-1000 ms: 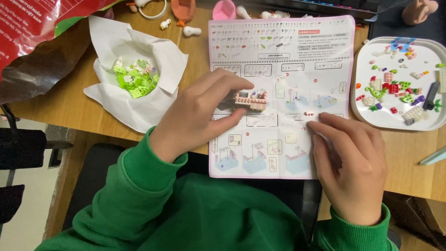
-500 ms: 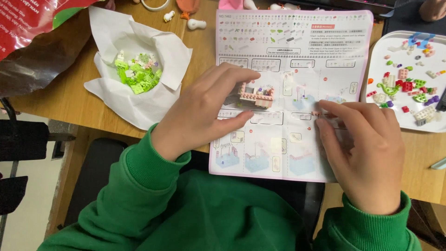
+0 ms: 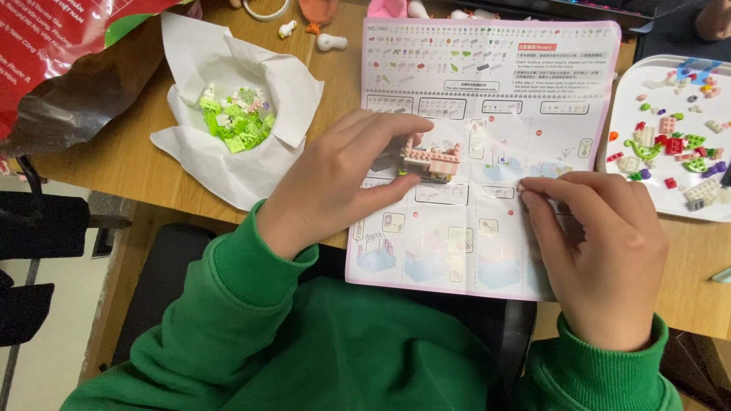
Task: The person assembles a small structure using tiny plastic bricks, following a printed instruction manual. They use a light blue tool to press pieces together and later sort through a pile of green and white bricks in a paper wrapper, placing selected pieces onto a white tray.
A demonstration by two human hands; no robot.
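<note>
The left hand [image 3: 343, 183] pinches the small pink brick model [image 3: 431, 158] to steady it on the paper instruction sheet [image 3: 487, 99]; the right hand [image 3: 601, 251] lies curled, fingertips together, pinning the sheet.

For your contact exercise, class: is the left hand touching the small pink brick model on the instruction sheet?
Touching. The head view shows the left hand pinching the small pink brick model between thumb and fingers, no gap visible.

The left hand [image 3: 343, 183] pinches a small pink-and-white brick model [image 3: 431, 158] over the unfolded paper instruction sheet [image 3: 487, 91] at the wooden table's [image 3: 122, 164] near edge. The right hand [image 3: 601, 255], fingers curled, presses the sheet's lower right corner beside a white tray of coloured bricks [image 3: 655, 106].
</note>
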